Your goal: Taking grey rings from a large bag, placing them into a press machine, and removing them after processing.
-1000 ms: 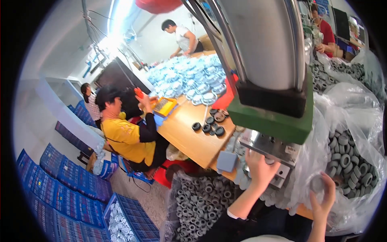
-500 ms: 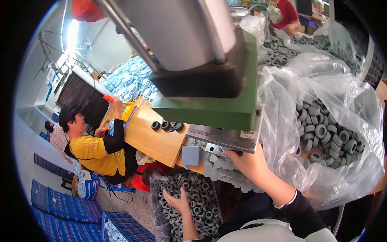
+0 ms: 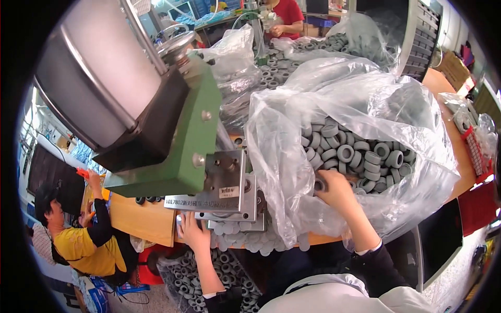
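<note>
Ok so your right hand (image 3: 338,194) is down in the mouth of the clear plastic bag (image 3: 305,216), fingers curled round a grey tyre-shaped ring (image 3: 320,184), and it looks like a proper pinch to me. Loose grey rings (image 3: 373,156) are heaped just past those fingers and off to the right of them, all inside the bag. Your left hand (image 3: 194,233) is over by the press, fingertips at the lower edge of the metal die (image 3: 222,182), but tbh I can't tell if it's gripping anything. The green press head (image 3: 180,135) sits above that hand, and a spread of flat grey discs (image 3: 250,241) lies just to its right, between your two hands. Below your left hand there's a second load of grey rings (image 3: 182,279), and someone in a yellow shirt (image 3: 78,250) is sitting well off to its left
</note>
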### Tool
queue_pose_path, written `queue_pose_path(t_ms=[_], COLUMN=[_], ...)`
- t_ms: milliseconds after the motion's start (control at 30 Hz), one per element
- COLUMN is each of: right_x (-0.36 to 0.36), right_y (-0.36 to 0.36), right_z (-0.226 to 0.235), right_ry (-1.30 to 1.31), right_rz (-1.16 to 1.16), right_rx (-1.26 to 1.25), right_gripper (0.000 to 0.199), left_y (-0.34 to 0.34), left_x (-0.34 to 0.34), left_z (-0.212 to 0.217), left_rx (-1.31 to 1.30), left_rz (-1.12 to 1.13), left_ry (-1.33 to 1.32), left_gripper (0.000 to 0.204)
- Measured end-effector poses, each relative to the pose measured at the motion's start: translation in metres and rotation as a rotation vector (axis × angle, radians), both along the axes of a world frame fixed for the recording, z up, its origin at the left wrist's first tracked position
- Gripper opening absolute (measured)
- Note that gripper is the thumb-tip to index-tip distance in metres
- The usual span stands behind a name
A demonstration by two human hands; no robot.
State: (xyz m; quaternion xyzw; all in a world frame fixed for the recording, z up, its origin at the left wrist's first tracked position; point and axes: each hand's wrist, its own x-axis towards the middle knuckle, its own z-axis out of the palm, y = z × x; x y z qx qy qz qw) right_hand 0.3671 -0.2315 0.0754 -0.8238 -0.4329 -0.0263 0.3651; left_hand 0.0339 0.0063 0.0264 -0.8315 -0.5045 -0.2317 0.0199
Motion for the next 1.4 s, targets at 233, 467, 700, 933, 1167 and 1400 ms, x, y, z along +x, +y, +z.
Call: queue_pose_path(t_ms=[233, 467, 700, 933, 1167, 1400], right_x=[-0.011, -0.037, -0.088, -0.133, -0.144, -0.128], right_y=[-0.002, -0.018, 0.007, 0.074, 0.109, 0.063], right_z=[0.007, 0.052, 0.087, 0.088, 0.098, 0.080], right_ry=[-0.058, 0.161, 0.146, 0.264, 0.395, 0.295], right_rz=[0.005, -0.029, 0.244, 0.529, 0.534, 0.445], right_rx=[-0.236, 0.290, 0.346, 0.286, 0.337, 0.452], right_gripper=[0.053, 0.053, 0.059, 0.053, 0.032, 0.050], left_y=[-0.022, -0.048, -0.062, -0.088, -0.087, 0.005], left_x=[0.004, 0.089, 0.107, 0.057, -0.071, -0.025], left_z=[0.004, 0.087, 0.115, 0.060, -0.012, 0.006], left_rx=[-0.081, -0.259, 0.036, 0.118, 0.010, -0.018], left_rz=[-0.180, -0.407, -0.224, -0.115, 0.515, -0.003], left_ry=[-0.661, -0.912, -0.865, -0.877, -0.587, -0.045], left_gripper=[0.042, 0.042, 0.038, 0.050, 0.076, 0.045])
